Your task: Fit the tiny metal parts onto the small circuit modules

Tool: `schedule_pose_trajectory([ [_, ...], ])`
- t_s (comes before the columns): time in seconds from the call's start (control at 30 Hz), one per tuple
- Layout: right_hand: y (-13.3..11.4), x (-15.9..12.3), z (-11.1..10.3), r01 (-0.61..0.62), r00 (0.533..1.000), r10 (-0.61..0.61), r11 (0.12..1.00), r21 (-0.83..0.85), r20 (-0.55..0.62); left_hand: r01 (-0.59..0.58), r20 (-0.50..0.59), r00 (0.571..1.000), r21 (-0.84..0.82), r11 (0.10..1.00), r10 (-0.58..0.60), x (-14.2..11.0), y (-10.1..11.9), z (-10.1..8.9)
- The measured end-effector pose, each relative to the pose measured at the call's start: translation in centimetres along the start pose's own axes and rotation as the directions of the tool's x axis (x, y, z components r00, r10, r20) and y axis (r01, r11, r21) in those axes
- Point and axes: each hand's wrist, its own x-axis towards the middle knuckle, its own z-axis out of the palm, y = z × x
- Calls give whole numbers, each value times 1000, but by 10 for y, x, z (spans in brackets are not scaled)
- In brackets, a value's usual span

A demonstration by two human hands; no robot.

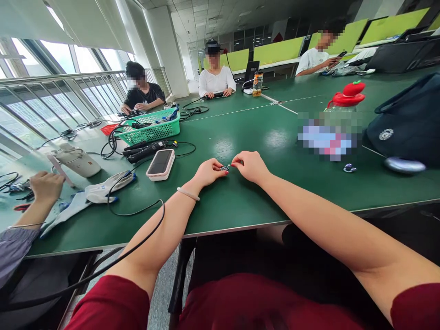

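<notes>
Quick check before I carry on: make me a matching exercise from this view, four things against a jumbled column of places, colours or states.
Things
1. Left hand
2. Basket
3. Dark bag
4. Pink-edged device

Places, colours, states
A. On the table, toward the right edge of the picture
B. Lying with its dark panel up
C. Pinching a small part
D. Light green, with holes in its side

Pairs: 1-C, 2-D, 3-A, 4-B
</notes>
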Motion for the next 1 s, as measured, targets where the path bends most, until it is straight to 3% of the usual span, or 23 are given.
schedule_pose_trajectory([
  [0.23,-4,-1,8,145,989,-145,989,28,-21,-44,29,999,63,997,42,-1,3,0],
  [0.57,-2,-2,11,199,980,-199,980,1,-22,-77,62,995,27,997,76,-3,6,1],
  [0.8,2,-1,7,132,990,-128,989,70,-68,-66,22,998,-19,998,67,-1,5,-1],
  [1.0,3,0,7,106,994,-106,993,45,0,-31,-12,1000,-165,986,29,-2,9,-2],
])
